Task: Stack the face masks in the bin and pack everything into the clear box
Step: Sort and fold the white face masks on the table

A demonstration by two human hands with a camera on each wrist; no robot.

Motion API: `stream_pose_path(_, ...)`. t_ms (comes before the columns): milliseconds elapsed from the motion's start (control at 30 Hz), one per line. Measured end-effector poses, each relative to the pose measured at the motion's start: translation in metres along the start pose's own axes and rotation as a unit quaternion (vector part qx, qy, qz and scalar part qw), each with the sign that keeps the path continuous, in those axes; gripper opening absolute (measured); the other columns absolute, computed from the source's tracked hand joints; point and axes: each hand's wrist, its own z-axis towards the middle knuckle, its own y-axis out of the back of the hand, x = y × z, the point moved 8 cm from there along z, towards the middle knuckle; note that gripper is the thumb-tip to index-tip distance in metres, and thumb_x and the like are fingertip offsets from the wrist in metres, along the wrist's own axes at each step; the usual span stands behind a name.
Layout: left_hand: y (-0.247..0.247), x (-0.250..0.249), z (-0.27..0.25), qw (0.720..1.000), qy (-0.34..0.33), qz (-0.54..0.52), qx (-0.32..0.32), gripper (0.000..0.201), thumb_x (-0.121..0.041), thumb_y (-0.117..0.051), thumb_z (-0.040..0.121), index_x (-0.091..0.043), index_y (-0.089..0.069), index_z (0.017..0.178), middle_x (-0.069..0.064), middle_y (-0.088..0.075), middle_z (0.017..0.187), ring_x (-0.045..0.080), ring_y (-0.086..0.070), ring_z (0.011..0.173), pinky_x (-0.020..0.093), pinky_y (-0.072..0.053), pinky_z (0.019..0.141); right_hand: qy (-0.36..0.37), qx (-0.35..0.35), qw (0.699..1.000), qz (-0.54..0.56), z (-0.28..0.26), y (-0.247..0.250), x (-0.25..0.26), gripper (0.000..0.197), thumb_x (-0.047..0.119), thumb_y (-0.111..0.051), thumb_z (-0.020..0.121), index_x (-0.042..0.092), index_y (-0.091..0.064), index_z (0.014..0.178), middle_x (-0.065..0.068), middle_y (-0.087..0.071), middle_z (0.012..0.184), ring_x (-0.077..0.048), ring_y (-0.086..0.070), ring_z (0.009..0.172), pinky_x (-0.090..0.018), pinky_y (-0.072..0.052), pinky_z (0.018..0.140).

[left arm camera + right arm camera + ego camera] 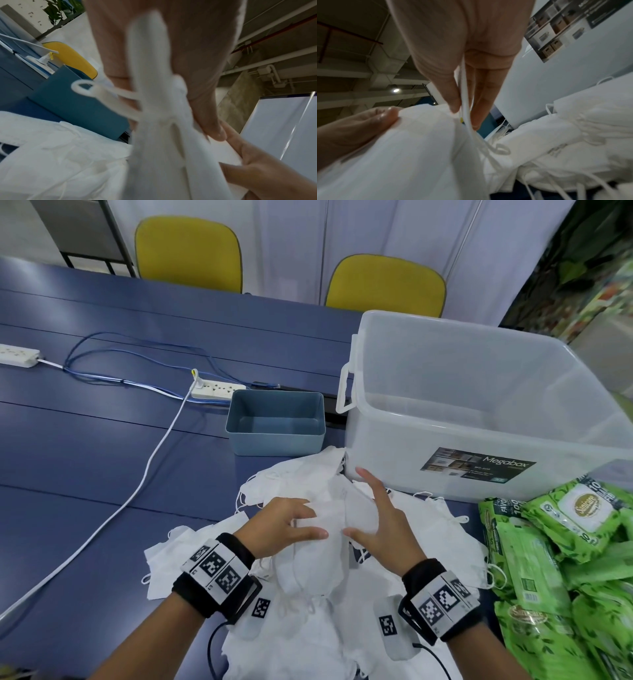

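Observation:
A loose pile of white face masks (308, 594) covers the near part of the blue table. Just above the pile, my left hand (305, 522) and right hand (371, 515) hold a small bunch of masks (339, 518) between them. In the left wrist view my left fingers (214, 132) pinch the bunch (154, 121). In the right wrist view my right thumb and finger (479, 115) pinch its edge and an ear loop. Beyond the pile stands the blue bin (274, 436), empty. To its right is the clear box (479, 419), open and empty.
Green wet-wipe packs (565, 542) are heaped at the right, in front of the clear box. Power strips (217, 390) and cables (137, 484) lie across the table's left and middle. Two yellow chairs (188, 251) stand behind the table.

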Motion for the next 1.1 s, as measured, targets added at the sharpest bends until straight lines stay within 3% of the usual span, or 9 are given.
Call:
stream_pose_path(67,0.001,-0.002,0.0,1.0,-0.003,-0.003,-0.001,0.015,-0.028,-0.072,0.082,-0.015,-0.072,0.076,-0.029,-0.061,0.071,-0.007,-0.056,0.077,0.008,-0.038,0.074,0.033,0.011,0.999,-0.037,0.0,-0.001,-0.001,0.072,0.01,-0.062,0.088,0.057,-0.032,0.132,0.029,-0.052,0.122,-0.007,-0.059,0.092,-0.011,-0.042,0.082)
stream_pose_path(233,0.003,0.006,-0.003,0.999,0.023,-0.02,-0.015,0.014,-0.033,-0.072,0.081,-0.022,-0.071,0.073,-0.019,-0.062,0.071,0.002,-0.056,0.069,0.016,-0.04,0.066,0.013,-0.022,0.999,0.028,-0.002,0.007,-0.012,0.03,0.006,-0.047,0.097,0.027,-0.068,0.101,0.02,-0.068,0.105,0.004,-0.06,0.099,-0.015,-0.04,0.087)
stream_pose_path(400,0.008,0.01,-0.002,0.994,0.042,-0.069,-0.074,0.026,-0.035,-0.073,0.079,-0.01,-0.073,0.075,0.002,-0.067,0.078,0.018,-0.06,0.074,0.031,-0.046,0.075,-0.043,-0.024,0.995,0.082,-0.002,0.005,-0.013,0.008,0.03,-0.069,0.086,0.026,-0.069,0.079,0.022,-0.07,0.083,0.009,-0.06,0.084,-0.01,-0.041,0.075)
stream_pose_path(500,0.011,0.009,-0.001,0.99,0.054,-0.082,-0.105,0.029,-0.037,-0.071,0.078,-0.008,-0.072,0.071,0.004,-0.065,0.074,0.011,-0.056,0.068,0.026,-0.043,0.069,-0.042,-0.027,0.998,0.033,-0.002,0.004,-0.019,0.03,0.039,-0.079,0.075,0.026,-0.055,0.06,0.013,-0.059,0.063,-0.001,-0.051,0.063,-0.018,-0.039,0.062)
stream_pose_path(633,0.019,0.016,-0.004,0.971,0.078,-0.138,-0.18,0.037,-0.032,-0.059,0.089,-0.01,-0.066,0.06,-0.003,-0.061,0.063,0.002,-0.048,0.062,0.018,-0.037,0.066,-0.041,-0.061,0.994,0.079,0.001,0.016,-0.025,0.038,0.033,-0.075,0.08,0.019,-0.047,0.058,0.005,-0.045,0.061,-0.008,-0.041,0.062,-0.024,-0.031,0.061)
stream_pose_path(733,0.023,0.029,-0.011,0.935,0.114,-0.223,-0.25,0.034,-0.024,-0.052,0.096,-0.013,-0.075,0.075,0.0,-0.073,0.089,-0.008,-0.058,0.08,0.003,-0.038,0.074,-0.062,-0.156,0.971,0.173,0.001,0.034,-0.032,0.039,0.02,-0.067,0.087,0.015,-0.045,0.056,0.012,-0.042,0.053,-0.003,-0.038,0.056,-0.022,-0.031,0.059)
stream_pose_path(833,0.018,0.025,-0.014,0.933,0.094,-0.21,-0.278,0.03,-0.041,-0.056,0.092,-0.02,-0.075,0.085,0.002,-0.07,0.095,0.002,-0.058,0.095,0.003,-0.036,0.084,-0.08,-0.222,0.936,0.26,-0.001,0.04,-0.037,0.038,0.018,-0.063,0.09,0.011,-0.05,0.056,0.014,-0.043,0.05,-0.003,-0.038,0.051,-0.017,-0.034,0.054)
stream_pose_path(967,0.012,0.022,-0.011,0.943,0.081,-0.113,-0.301,0.035,-0.054,-0.046,0.083,-0.029,-0.069,0.091,-0.015,-0.069,0.102,0.011,-0.049,0.122,-0.006,-0.019,0.092,-0.061,-0.271,0.919,0.279,-0.003,0.042,-0.03,0.042,0.016,-0.07,0.085,0.012,-0.048,0.049,0.013,-0.037,0.045,-0.003,-0.033,0.049,-0.014,-0.031,0.052)
stream_pose_path(1100,0.005,0.02,-0.005,0.95,0.071,-0.119,-0.28,0.049,-0.068,-0.04,0.081,-0.026,-0.065,0.084,-0.003,-0.066,0.095,0.015,-0.052,0.114,-0.003,-0.022,0.092,-0.067,-0.251,0.923,0.283,0.0,0.03,-0.025,0.038,0.017,-0.078,0.075,0.021,-0.059,0.043,0.015,-0.051,0.049,-0.001,-0.047,0.052,-0.01,-0.04,0.059)
